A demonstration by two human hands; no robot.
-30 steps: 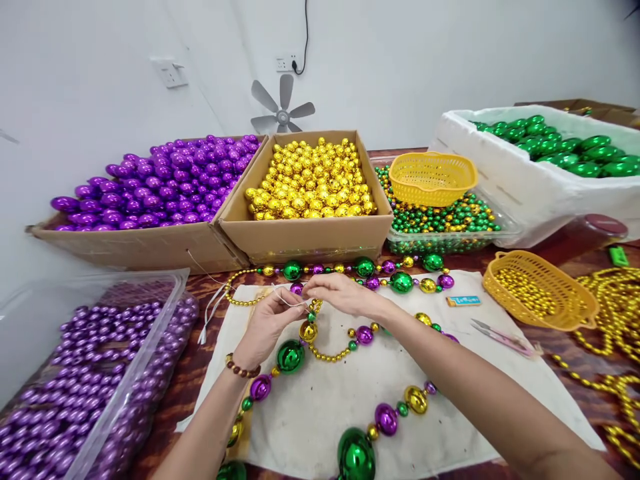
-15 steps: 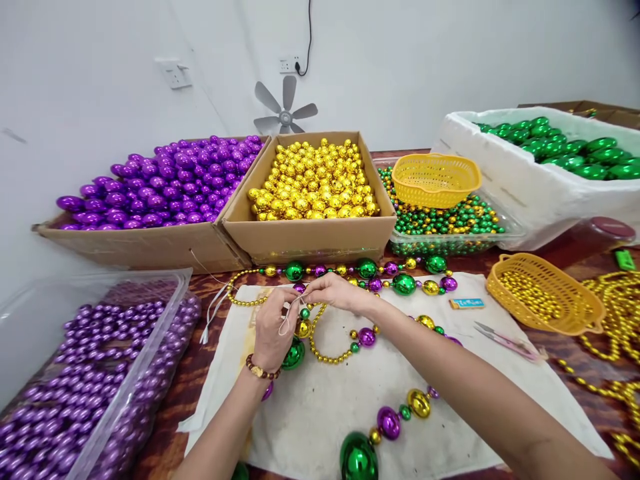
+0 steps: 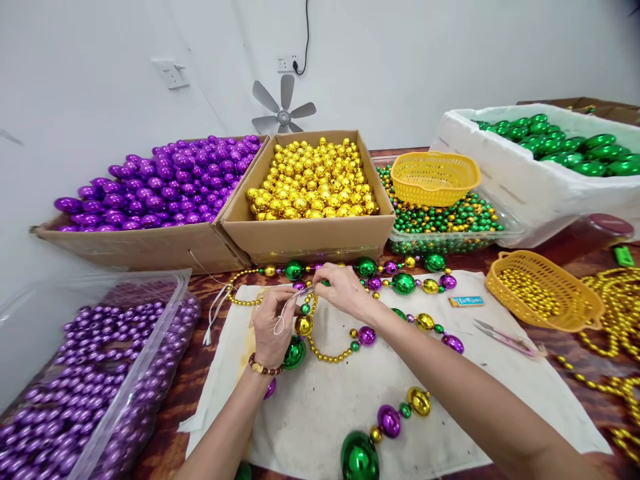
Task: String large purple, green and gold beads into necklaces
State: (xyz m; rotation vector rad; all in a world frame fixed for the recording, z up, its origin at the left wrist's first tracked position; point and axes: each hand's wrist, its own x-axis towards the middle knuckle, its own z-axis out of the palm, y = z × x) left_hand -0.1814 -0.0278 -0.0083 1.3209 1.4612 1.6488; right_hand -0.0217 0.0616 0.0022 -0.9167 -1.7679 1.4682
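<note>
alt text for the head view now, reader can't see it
A person's left hand and right hand hold a thin white cord between them above a white cloth, where bead strands in gold, green and purple lie. Behind are cardboard boxes heaped with purple beads and gold beads.

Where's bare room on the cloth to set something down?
The white fabric cloth shows two bare patches: one between the left forearm and the near run of shiny green, purple and gold beads; another right of the right forearm, below the pink-handled metal scissors. It's crowded around the left hand and right hand, and along the back edge, where more strung beads lie.
</note>
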